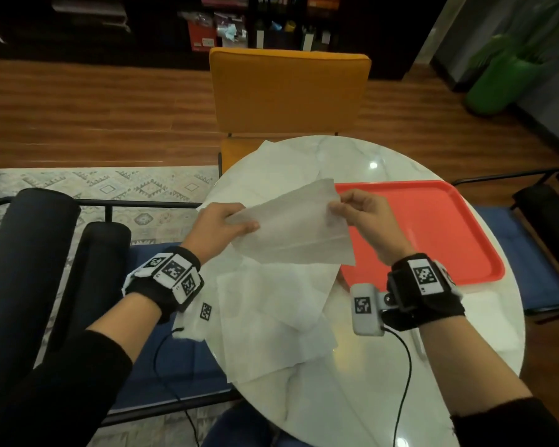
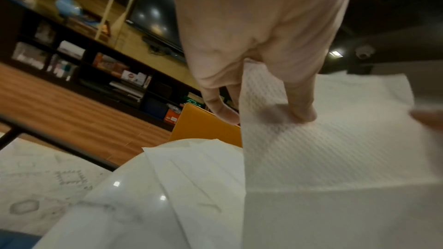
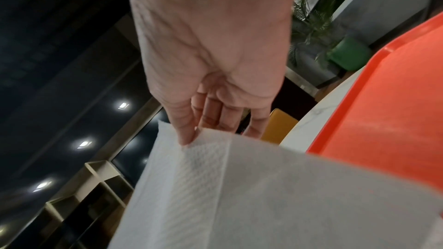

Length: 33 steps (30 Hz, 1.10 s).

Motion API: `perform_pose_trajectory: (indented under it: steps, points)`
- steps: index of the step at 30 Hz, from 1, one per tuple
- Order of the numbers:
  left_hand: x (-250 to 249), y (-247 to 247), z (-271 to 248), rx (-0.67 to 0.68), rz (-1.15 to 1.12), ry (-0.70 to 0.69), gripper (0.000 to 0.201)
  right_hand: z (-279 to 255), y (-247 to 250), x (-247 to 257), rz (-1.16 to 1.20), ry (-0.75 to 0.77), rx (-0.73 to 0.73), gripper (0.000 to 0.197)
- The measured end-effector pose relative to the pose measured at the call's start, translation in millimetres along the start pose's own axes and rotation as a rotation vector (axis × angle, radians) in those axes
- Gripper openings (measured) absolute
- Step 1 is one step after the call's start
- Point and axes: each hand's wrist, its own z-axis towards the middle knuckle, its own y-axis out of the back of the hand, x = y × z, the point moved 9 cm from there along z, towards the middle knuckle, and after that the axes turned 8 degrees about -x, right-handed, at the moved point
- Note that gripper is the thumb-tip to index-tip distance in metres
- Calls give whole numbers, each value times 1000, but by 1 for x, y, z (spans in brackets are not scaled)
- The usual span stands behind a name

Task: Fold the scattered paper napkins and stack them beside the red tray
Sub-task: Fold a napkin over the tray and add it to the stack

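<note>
A white paper napkin (image 1: 291,230) is held up over the round marble table (image 1: 368,375), between both hands. My left hand (image 1: 221,225) pinches its left edge, thumb on top; in the left wrist view the fingers (image 2: 300,101) press through the napkin (image 2: 335,149). My right hand (image 1: 360,212) pinches the upper right corner, seen in the right wrist view as fingertips (image 3: 187,135) on the napkin (image 3: 239,186). Several unfolded napkins (image 1: 271,321) lie overlapped on the table below, and another (image 1: 281,159) lies at the far edge. The red tray (image 1: 433,230) sits to the right.
An orange chair (image 1: 288,91) stands behind the table. A flat white napkin (image 1: 491,321) lies near the tray's front edge. Dark chair arms (image 1: 29,253) and a blue seat (image 1: 175,359) are at the left. Cables hang from both wrist cameras.
</note>
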Motion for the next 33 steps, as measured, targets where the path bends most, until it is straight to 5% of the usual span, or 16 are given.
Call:
perform_pose_trajectory:
  steps: [4,9,13,17,21,26,33]
  points:
    - [-16,10,5,-27,-151,-12,1,3,-1,-3,51,-25,30,28]
    - [-25,17,-9,-90,-186,-91,8,-13,-7,-12,118,5,-5,16]
    - [30,-11,-54,42,-69,21,11,-48,-16,-85,-73,-57,49,4]
    - [94,-46,-99,160,21,173,13,-90,-30,-149,-255,-151,127,21]
    - [108,-59,-111,206,13,223,17,-100,-31,-158,-344,-174,119,15]
    - [104,-47,-75,111,60,235,3,-63,-26,-147,-359,-170,10,16]
    - [111,-47,-49,76,185,325,41,-32,-37,-143,-463,-234,-25,18]
